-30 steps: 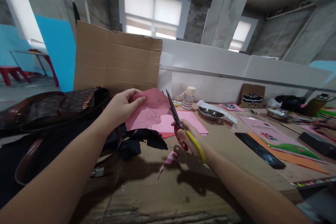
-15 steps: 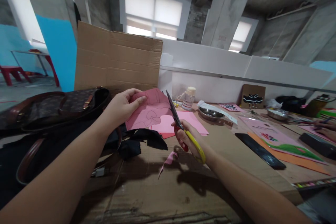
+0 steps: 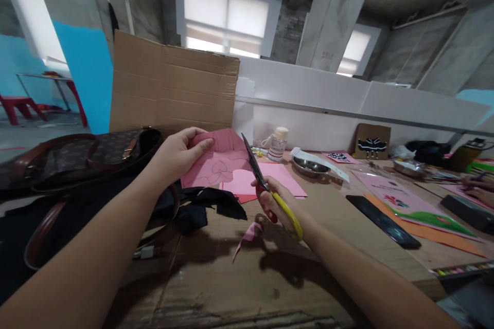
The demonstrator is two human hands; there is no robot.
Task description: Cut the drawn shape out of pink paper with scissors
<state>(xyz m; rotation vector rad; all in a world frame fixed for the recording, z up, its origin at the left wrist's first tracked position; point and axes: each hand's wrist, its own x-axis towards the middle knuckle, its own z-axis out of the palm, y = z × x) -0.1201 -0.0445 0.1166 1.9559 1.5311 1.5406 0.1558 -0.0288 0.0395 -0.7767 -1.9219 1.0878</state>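
Head view, left hand: my left hand is raised over the desk, just left of the middle of the picture.
Left fingers: my fingers are closed on the pink paper, thumb on the near face, the others curled over its top-left edge.
Pink paper: it is held off the desk, fanning out toward 3 o'clock from my left hand, with a pencilled outline on the face turned toward me.
Right hand: my right hand is at 4 o'clock from the paper, low over the desk.
Right fingers: they are wrapped through the red and yellow handles of the scissors and closed firmly on them.
Scissors: the dark blades point to 11 o'clock and meet the paper's right edge. They look close together, but I cannot tell how far they are parted.
Scrap: a pink strip lies on the desk at 7 o'clock from my right hand, apart from it.
Under the paper: a flat pink sheet lies on the desk, with black cloth just left of it.
At 9 o'clock: a brown handbag lies beside my left forearm.
At 12 o'clock: a cardboard sheet stands upright behind the paper.
At 3 o'clock: a metal bowl and a black slab, well apart from my hands; another person's hand is at the far right edge.
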